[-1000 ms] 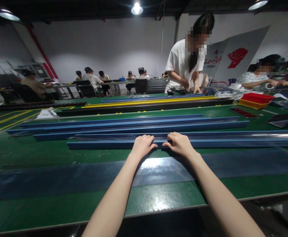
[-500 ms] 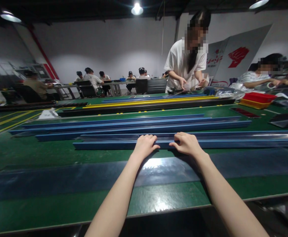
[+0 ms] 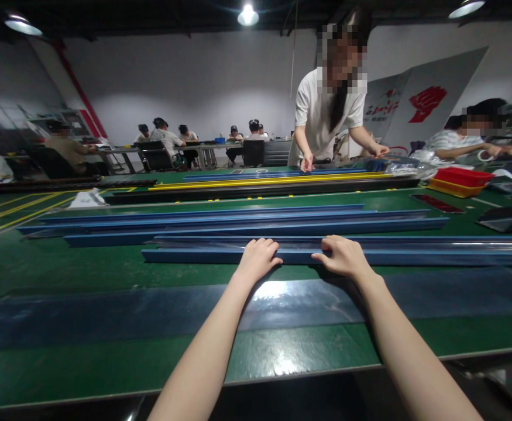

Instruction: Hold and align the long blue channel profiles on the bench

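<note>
A long blue channel strip (image 3: 212, 256) with raised edges and a glossy clear film inside lies across the table. My left hand (image 3: 259, 257) is closed over its near edge, fingers inside the channel and thumb on the front wall. A short way to the right, my right hand (image 3: 344, 257) grips the same edge, its fingers curled in and thumb pointing left. The fingertips of both hands are partly hidden. Under my forearms, a flat transparent bluish sheet (image 3: 150, 313) lies on the green tabletop (image 3: 282, 351).
Behind the strip lie more blue channels (image 3: 256, 225), then yellow strips (image 3: 273, 180) and a dark one. Red and yellow trays (image 3: 461, 178) stand at the right. A co-worker in a white shirt (image 3: 330, 117) leans over the far side. The table's front edge runs below my forearms.
The blue strip has slid slightly to the right. My right hand has shifted right with it, widening the gap to my left hand. The co-worker's hands have spread apart.
</note>
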A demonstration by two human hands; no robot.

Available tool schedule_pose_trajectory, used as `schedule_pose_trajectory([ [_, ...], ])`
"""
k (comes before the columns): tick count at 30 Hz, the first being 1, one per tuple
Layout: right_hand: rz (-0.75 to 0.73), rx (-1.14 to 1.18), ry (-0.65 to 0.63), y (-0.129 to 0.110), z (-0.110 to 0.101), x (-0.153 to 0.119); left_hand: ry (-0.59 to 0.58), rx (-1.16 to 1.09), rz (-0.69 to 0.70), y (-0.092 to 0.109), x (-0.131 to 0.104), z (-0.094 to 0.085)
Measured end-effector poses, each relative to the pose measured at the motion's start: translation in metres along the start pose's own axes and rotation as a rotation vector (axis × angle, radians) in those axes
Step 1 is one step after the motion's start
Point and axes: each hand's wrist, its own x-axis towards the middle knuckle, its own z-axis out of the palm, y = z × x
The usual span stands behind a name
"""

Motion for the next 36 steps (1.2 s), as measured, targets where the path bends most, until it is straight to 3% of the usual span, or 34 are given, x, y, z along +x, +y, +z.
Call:
schedule_pose_trajectory([
  [9, -0.050, 0.029, -0.031, -0.002, 0.003, -0.001, -0.011, 0.011, -0.002, 0.001, 0.001, -0.001],
  [21, -0.071, 0.065, -0.159, -0.021, 0.006, 0.002, -0.002, 0.019, 0.009, 0.001, 0.001, 0.002],
  [36, -0.085, 0.088, -0.143, -0.022, 0.005, 0.002, -0.055, 0.000, -0.021, 0.002, 0.001, -0.001],
])
